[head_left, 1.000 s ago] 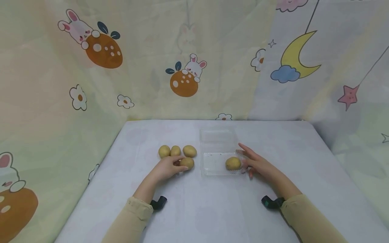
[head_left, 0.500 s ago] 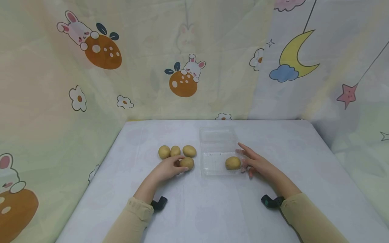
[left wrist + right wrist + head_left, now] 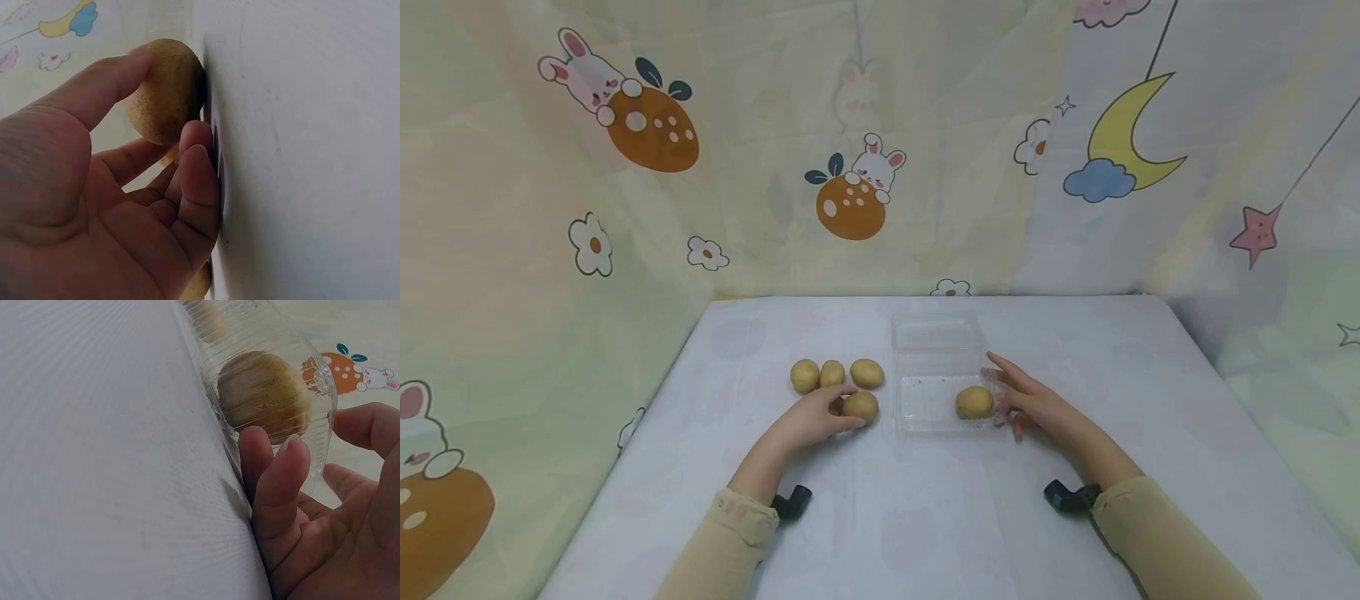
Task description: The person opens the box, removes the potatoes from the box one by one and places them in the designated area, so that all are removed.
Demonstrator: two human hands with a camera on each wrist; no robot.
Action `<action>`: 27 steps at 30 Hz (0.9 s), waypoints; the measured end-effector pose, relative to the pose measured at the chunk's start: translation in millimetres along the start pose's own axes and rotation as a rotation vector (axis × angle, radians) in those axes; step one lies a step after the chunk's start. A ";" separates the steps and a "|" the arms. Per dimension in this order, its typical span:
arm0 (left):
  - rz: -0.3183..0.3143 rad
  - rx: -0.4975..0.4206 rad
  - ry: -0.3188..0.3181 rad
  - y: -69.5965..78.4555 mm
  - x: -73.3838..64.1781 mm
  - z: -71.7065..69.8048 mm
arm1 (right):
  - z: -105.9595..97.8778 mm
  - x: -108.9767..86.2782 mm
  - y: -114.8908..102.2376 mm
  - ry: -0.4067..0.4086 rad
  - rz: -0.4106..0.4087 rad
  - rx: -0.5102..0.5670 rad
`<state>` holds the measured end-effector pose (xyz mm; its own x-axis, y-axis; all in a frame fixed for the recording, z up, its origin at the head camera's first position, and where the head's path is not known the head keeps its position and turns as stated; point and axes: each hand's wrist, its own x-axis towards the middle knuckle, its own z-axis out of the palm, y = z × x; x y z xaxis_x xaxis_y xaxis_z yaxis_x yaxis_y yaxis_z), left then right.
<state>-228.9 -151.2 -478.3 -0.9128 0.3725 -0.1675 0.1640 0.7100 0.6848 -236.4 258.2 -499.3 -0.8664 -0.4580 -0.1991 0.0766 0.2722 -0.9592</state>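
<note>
My left hand (image 3: 814,414) pinches a small yellow potato (image 3: 861,407) between thumb and fingers, low over the table. In the left wrist view, the thumb presses on this potato (image 3: 164,94) while the lower fingers curl beside it. My right hand (image 3: 1047,410) holds the right side of a clear plastic clamshell container (image 3: 917,423), whose lid (image 3: 936,335) lies folded back. Another potato (image 3: 974,402) lies inside, at the container's right end. In the right wrist view, the thumb touches the rim and two fingers curl near the wall, partly in front of that potato (image 3: 265,397).
Just beyond my left hand sit a round potato (image 3: 805,376), a smaller potato (image 3: 832,373) and an oval potato (image 3: 867,373). A white cloth covers the table (image 3: 925,517). A printed curtain (image 3: 760,125) hangs behind and along the sides.
The potato in my left hand has shifted very slightly towards me. My right hand and the container stay in place.
</note>
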 end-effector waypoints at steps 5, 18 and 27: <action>0.000 0.008 -0.012 0.7 0.0 -0.9 | 1.7 -0.3 -1.6 0.021 0.019 -0.011; 0.049 0.103 -0.014 59.3 -10.4 -32.6 | 1.0 0.5 -0.8 0.023 0.025 0.000; 0.098 0.118 -0.074 104.9 14.4 -37.8 | 0.4 1.2 -0.8 0.035 0.033 -0.046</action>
<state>-239.0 -94.0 -382.0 -0.8609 0.4833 -0.1590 0.2976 0.7318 0.6131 -237.2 257.1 -498.9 -0.8805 -0.4183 -0.2229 0.0836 0.3258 -0.9417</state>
